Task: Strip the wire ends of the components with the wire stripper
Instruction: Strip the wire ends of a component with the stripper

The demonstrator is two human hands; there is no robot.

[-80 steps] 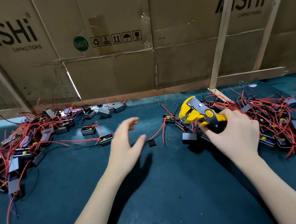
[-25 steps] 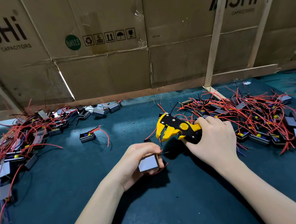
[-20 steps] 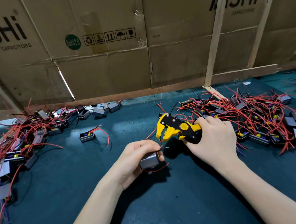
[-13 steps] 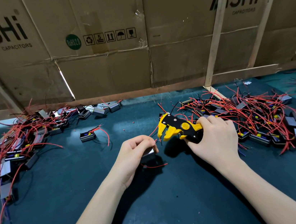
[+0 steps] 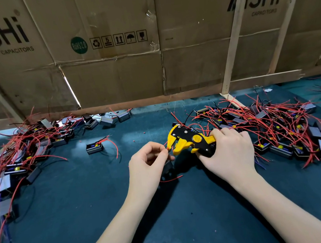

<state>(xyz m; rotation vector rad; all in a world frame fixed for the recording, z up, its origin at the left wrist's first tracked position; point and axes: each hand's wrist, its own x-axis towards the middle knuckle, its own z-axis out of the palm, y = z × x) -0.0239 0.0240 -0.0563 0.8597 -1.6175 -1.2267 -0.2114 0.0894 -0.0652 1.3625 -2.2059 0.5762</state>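
While I watch the bench, entries read:
Left hand (image 5: pixel 148 164): pinches red wire end (image 5: pixel 167 147) at stripper's mouth; component (image 5: pixel 168 168) hangs beneath.
Right hand (image 5: pixel 230 153): I see fingers curled round wire stripper (image 5: pixel 191 141) handles.

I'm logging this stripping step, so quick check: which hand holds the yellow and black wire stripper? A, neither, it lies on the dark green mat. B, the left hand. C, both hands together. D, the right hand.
D: the right hand has its grip round the handles of the yellow and black wire stripper, while the left hand only pinches a thin red wire end at the tool's nose.
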